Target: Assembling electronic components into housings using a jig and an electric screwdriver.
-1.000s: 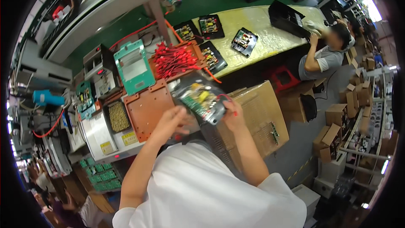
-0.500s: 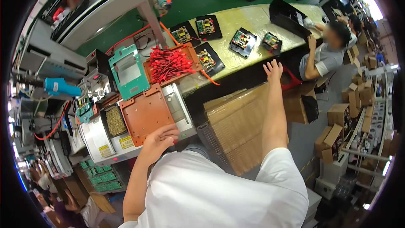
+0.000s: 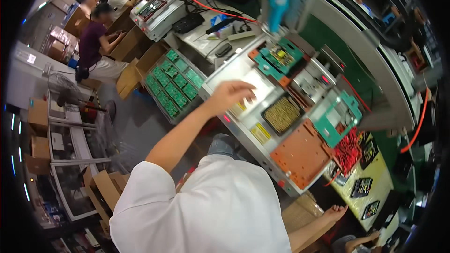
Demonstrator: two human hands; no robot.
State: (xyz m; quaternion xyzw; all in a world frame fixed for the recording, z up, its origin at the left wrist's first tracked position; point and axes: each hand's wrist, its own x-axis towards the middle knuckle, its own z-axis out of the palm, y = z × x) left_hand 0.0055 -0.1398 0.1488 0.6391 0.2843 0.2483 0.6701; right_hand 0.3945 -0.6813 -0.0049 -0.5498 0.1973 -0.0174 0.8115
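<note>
Upper-left of the orange plate [image 3: 302, 152], the tray of brass-coloured pieces [image 3: 270, 124] looks stiff, but easily spilled; better hold its rim. Farther left, the left hand [image 3: 232, 97] has loose, seemingly empty fingers; below the plate, the right hand [image 3: 335, 213] curls, contents unclear.

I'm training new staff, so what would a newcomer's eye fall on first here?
Probably the red wires, heaped at the right beside the orange plate. Next, likely the green boards, laid in rows to the upper left of the left hand. The bright blue tool near the top also stands out.
</note>
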